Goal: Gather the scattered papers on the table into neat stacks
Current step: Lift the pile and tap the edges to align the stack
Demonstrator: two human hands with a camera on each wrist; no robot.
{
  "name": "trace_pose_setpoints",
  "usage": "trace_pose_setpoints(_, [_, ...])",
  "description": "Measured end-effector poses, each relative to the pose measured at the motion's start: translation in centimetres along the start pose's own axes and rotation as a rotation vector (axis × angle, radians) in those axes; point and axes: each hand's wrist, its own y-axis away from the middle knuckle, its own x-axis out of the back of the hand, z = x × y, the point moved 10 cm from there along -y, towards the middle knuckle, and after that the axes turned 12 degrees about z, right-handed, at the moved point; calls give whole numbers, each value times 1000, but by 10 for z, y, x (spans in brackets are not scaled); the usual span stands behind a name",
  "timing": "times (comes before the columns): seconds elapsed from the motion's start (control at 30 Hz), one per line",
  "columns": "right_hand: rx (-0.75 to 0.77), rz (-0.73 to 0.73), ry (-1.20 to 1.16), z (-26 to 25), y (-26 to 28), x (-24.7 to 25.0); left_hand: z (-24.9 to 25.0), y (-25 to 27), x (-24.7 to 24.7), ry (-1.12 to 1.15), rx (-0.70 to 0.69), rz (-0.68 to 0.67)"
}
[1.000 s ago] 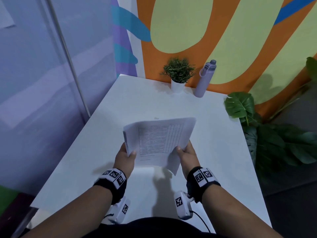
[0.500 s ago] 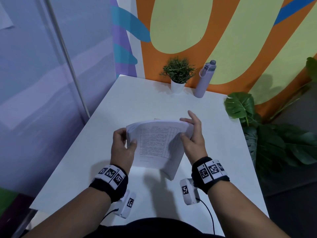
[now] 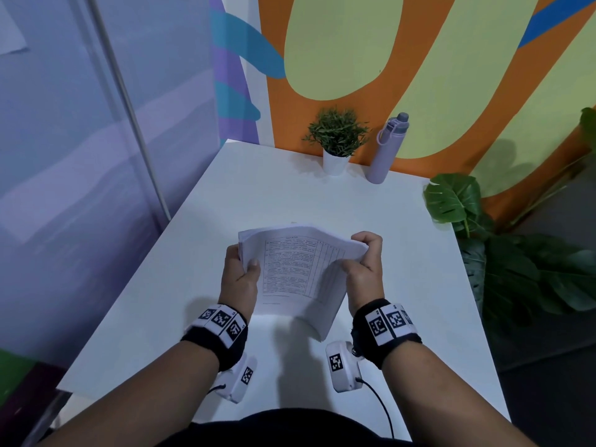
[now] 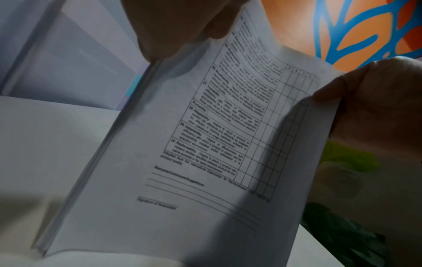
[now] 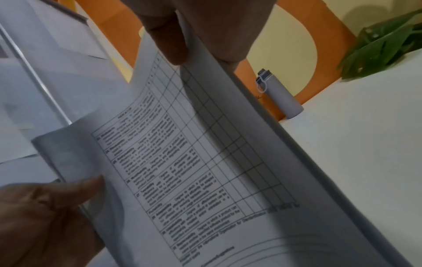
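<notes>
We hold a thin sheaf of white printed sheets (image 3: 292,272) above the middle of the smooth white tabletop (image 3: 193,253), clear of its surface, one hand at each side. The sheaf's long axis runs away from us towards the painted wall, the heading end farthest off and the signature lines nearest our body; the printed face, a ruled table with a narrow grid of tick boxes along its right side, tilts up towards us. Our left hand (image 3: 239,275) grips the left long edge, thumb (image 4: 182,27) flat on the top page and fingers curled behind. Our right hand (image 3: 364,269) pinches the far right corner, thumb (image 5: 170,41) on the grid and fingers folded over the edge. The paper is limp and matte, bowed upward between the two grips, and the layered page edges show as fine grey lines along the right side, where the near corner droops towards the tabletop.

At the far edge, against the orange and pale green mural, stand a small leafy green plant in a white pot (image 3: 337,140) and, just to its right, a tall lilac cylindrical bottle with a grey cap (image 3: 385,150), both well apart from the sheaf. Broad-leaved dark green foliage (image 3: 458,201) crowds the tabletop's right side.
</notes>
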Motion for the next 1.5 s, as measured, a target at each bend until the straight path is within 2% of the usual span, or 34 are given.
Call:
trace_pose_setpoints(0.23, [-31,9,32,5,-1,3,-9,-3,0,-120,-34,-8])
trace_pose_setpoints(0.5, [-28,3,24,10,-4,4,-7,-3,3,-137,-12,33])
trace_pose_setpoints(0.67, [-19,-78,44,9,-2,-1,3,-7,8,-105,11,104])
trace_pose_setpoints(0.87, [-32,-185,254,34,14,-5,35,-32,25,-22,35,226])
trace_pose_setpoints(1.0, [-96,-156,247,38,13,-2,26,-45,24,-58,62,157])
trace_pose_setpoints(1.17, [-191,-141,125,34,6,-4,-15,-20,12,-133,113,-32])
trace_pose_setpoints(1.3, [-248,-228,53,26,7,-12,-36,-11,20,-91,176,-14])
trace_pose_setpoints(1.5, [-261,-299,-79,6,5,-17,-28,-17,23,102,216,-35])
